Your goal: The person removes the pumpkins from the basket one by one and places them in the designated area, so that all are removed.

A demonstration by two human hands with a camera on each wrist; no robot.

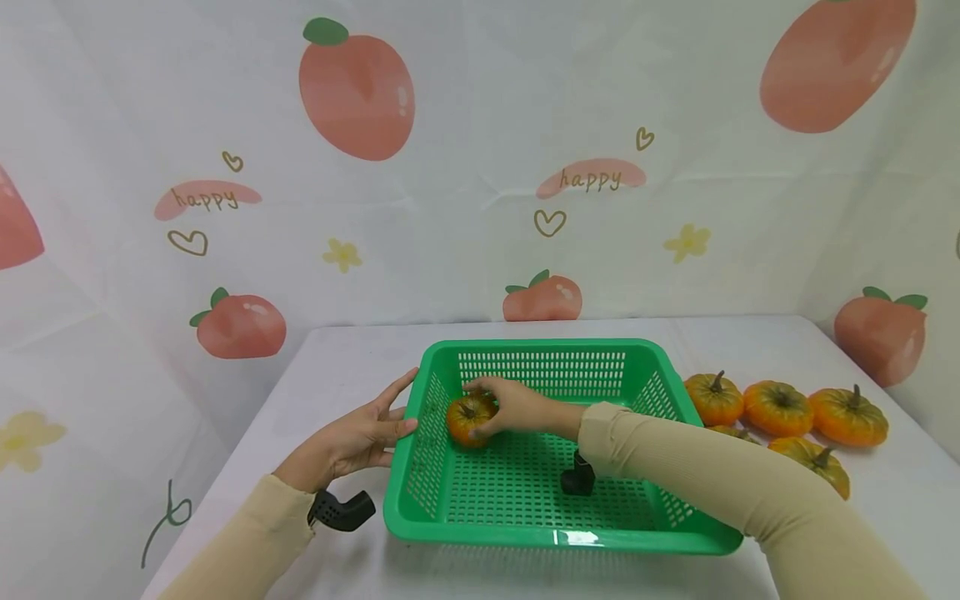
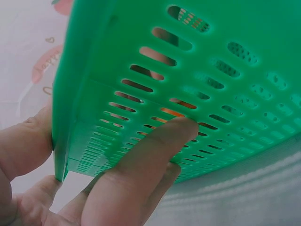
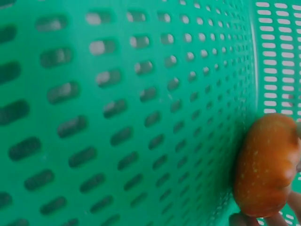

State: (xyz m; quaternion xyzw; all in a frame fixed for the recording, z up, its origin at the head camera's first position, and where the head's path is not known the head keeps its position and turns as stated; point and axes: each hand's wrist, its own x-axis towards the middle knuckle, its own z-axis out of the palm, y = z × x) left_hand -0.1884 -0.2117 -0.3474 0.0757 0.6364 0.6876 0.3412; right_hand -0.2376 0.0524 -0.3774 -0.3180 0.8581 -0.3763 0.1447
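Observation:
A green plastic basket (image 1: 555, 537) with slotted walls stands on the table. My left hand (image 1: 356, 437) holds its left rim, and the left wrist view shows fingers (image 2: 146, 155) against the outside of the slotted wall. Inside the basket, at the left end, sits a small orange-green pumpkin (image 1: 467, 419). My right hand (image 1: 517, 407) reaches in from the right and grips this pumpkin, thumb on the near side and fingers over the far side. In the right wrist view the pumpkin (image 3: 265, 165) lies close to the basket floor, fingertips at its lower edge.
To the right of the basket lie several more pumpkins (image 1: 780, 407), the nearest ones partly hidden by the basket and the right sleeve (image 1: 697, 454). A white cloth (image 1: 465, 208) with fruit prints hangs behind the white table (image 1: 352, 358).

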